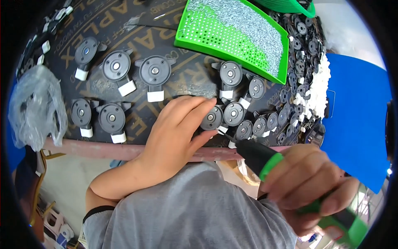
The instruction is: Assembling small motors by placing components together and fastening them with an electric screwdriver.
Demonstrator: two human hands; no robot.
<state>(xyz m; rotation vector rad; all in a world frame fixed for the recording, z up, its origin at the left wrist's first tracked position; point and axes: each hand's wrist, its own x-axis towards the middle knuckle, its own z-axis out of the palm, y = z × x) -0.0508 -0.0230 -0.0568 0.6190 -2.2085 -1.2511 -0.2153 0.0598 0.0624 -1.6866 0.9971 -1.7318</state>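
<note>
My left hand (176, 124) rests near the table's front edge, its thumb and fingers closed round a round black plastic part (212, 118) with a white tab. In my right hand (309, 178) is a green and black cordless screwdriver (259, 155). Its thin bit points left to the held part, close to the white tab and my left thumb; whether it touches a screw is too small to tell. Right beside the held part sits another black part (234, 113), with several more alike packed to its right.
Left of my hand stand several similar parts (155, 71) in two loose rows. A green perforated tray (199, 47) of small screws lies at the far side. Black parts and white pieces (321, 89) heap up at the right. A clear plastic bag (38, 106) hangs over the left edge.
</note>
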